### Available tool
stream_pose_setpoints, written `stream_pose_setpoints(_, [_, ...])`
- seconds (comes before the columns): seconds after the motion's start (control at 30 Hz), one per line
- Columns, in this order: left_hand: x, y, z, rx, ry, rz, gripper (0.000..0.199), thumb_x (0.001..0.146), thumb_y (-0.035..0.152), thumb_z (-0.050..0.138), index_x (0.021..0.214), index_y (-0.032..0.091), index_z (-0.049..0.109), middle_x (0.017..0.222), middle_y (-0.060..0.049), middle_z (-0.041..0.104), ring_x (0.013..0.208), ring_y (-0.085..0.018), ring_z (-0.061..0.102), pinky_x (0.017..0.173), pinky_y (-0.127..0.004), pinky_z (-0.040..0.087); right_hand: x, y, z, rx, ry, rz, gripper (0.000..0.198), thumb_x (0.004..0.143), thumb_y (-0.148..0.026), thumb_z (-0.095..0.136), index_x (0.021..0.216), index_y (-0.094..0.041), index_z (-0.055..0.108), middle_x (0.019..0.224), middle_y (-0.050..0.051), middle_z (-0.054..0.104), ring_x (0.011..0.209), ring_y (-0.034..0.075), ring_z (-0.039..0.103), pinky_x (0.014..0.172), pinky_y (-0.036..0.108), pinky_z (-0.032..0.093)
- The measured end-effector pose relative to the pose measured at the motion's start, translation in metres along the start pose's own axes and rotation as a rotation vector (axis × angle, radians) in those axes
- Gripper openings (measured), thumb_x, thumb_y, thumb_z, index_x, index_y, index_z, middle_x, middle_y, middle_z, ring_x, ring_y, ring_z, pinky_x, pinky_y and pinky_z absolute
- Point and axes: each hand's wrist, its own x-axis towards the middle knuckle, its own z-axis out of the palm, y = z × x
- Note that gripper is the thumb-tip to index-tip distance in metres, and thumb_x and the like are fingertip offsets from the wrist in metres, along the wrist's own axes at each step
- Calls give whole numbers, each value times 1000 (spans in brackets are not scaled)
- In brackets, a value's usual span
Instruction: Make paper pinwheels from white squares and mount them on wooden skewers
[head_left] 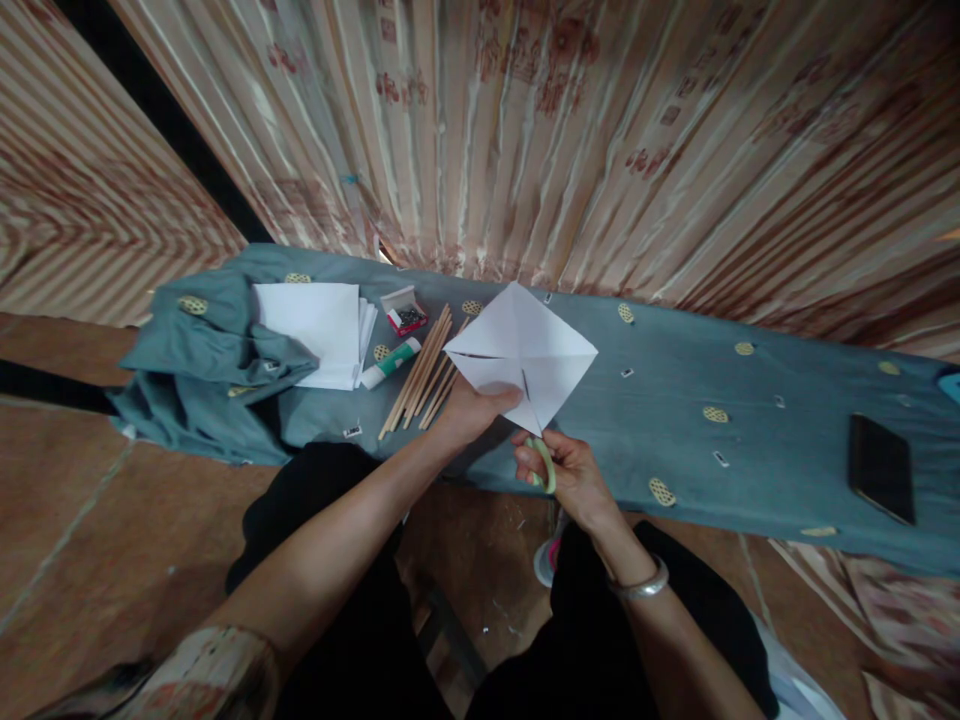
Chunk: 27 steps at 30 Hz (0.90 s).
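A square sheet of white paper (555,345) is held up with one corner toward me, showing crossed fold lines and a slit running in from its left corner. My left hand (476,408) grips its lower left edge, thumb on top. My right hand (566,465) is closed around the light green handles of a pair of scissors (550,470) at the paper's near corner. A dark blade shows along the near fold; the rest of the blades is hidden by the paper.
Left of the paper lie several wooden sticks (420,375), a glue stick (390,363), a small open red box (405,312) with dark bits inside, and a stack of white paper (311,325). A dark phone (880,468) rests at the right on the green cloth (660,400). Behind hangs a patterned curtain (480,150).
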Motion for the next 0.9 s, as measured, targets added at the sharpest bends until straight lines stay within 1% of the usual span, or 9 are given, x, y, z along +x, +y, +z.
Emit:
stream_pose_setpoints(0.1, [0, -1, 0, 9, 16, 3, 28, 56, 29, 78, 75, 14, 64, 70, -3, 65, 69, -18, 60, 70, -31, 49, 0, 0, 0, -18, -11, -5, 45, 54, -56, 85, 70, -19, 67, 54, -3, 59, 46, 8, 49, 45, 22, 39])
stream_pose_setpoints(0.23, [2, -2, -2, 7, 23, -3, 29, 55, 30, 78, 75, 14, 64, 73, -4, 66, 69, -18, 61, 71, -32, 49, -1, 1, -4, -63, -62, -16, 46, 60, -61, 80, 73, -19, 66, 60, -2, 63, 50, 9, 51, 49, 22, 42])
stream_pose_setpoints(0.3, [5, -2, -4, 5, 72, 14, 31, 53, 29, 78, 77, 15, 64, 79, -5, 69, 75, -20, 63, 74, -33, 50, -1, 0, -9, -92, -106, 9, 46, 61, -61, 80, 76, -19, 66, 61, -2, 63, 53, 9, 52, 51, 23, 43])
stream_pose_setpoints(0.4, [11, 0, -9, 39, 202, 56, 39, 50, 26, 79, 85, 16, 64, 89, -7, 71, 86, -24, 65, 80, -36, 52, -2, -1, -22, -143, -164, 67, 48, 60, -60, 81, 79, -19, 66, 63, -2, 64, 57, 11, 55, 54, 23, 44])
stream_pose_setpoints(0.5, [16, 2, -14, 79, 263, 96, 45, 50, 24, 80, 91, 15, 64, 92, -7, 72, 92, -26, 66, 84, -40, 53, -3, -4, -40, -185, -147, 90, 50, 58, -61, 82, 80, -19, 67, 64, -1, 65, 57, 11, 55, 54, 23, 43])
stream_pose_setpoints(0.6, [17, 2, -17, 68, 251, 132, 50, 50, 24, 81, 96, 13, 64, 99, -9, 72, 96, -28, 67, 88, -42, 53, -3, -8, -60, -236, -73, 75, 51, 58, -64, 81, 79, -19, 68, 63, 0, 66, 56, 11, 55, 52, 23, 42])
stream_pose_setpoints(0.67, [17, 2, -18, 55, 226, 122, 52, 50, 24, 82, 97, 12, 63, 101, -10, 72, 98, -29, 66, 91, -42, 52, -2, -11, -73, -253, 28, 50, 52, 57, -65, 80, 78, -19, 70, 64, 1, 68, 56, 11, 55, 52, 23, 43])
stream_pose_setpoints(0.8, [13, -1, -18, 55, 119, 37, 51, 49, 23, 83, 95, 14, 64, 97, -9, 73, 95, -29, 67, 91, -44, 52, 3, -14, -89, -160, 320, -66, 52, 54, -60, 85, 83, -20, 71, 68, 2, 71, 59, 12, 59, 57, 23, 46])
stream_pose_setpoints(0.9, [8, -5, -15, 63, 16, -55, 45, 46, 19, 83, 89, 15, 67, 89, -7, 73, 89, -28, 67, 87, -44, 52, 8, -16, -94, -69, 449, -177, 49, 54, -58, 86, 82, -21, 71, 69, 2, 71, 60, 13, 61, 58, 25, 48])
